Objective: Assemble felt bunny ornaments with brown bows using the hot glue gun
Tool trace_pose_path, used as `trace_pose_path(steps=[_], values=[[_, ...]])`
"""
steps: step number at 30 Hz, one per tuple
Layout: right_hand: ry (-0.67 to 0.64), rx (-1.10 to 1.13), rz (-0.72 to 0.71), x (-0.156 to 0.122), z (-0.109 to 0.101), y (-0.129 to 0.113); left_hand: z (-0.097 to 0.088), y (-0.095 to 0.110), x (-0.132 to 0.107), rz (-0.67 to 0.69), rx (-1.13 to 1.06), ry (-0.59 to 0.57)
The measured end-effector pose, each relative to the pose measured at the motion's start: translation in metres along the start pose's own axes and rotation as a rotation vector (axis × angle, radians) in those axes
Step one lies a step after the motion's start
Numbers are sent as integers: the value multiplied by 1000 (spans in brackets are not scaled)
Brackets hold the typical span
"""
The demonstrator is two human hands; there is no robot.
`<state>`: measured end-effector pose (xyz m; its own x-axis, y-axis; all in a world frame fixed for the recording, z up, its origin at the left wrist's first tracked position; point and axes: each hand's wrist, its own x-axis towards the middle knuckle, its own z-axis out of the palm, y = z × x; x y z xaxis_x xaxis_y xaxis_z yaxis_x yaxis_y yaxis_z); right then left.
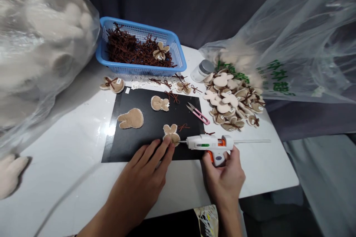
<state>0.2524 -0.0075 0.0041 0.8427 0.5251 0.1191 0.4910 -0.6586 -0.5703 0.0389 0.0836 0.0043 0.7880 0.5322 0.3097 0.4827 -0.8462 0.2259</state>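
Notably, a tan, pale-edged rabbit-shaped piece (170,130) lies on the near right part of the black mat (133,144), ears toward the mat's far edge. Left hand (141,176): fingers extended, slightly apart, tips resting on the piece. Right hand (226,177): fingers clamped around the handle of a white glue gun (202,142) at the mat's right edge, nozzle at the piece's margin.

One glue gun (207,143), one basket (133,66)
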Motion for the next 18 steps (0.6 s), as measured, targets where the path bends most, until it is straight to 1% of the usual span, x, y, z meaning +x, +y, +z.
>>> trace_pose_path(steps=[18], values=[[2,58,14,-1,0,3,-3,0,2,17,38,-31]])
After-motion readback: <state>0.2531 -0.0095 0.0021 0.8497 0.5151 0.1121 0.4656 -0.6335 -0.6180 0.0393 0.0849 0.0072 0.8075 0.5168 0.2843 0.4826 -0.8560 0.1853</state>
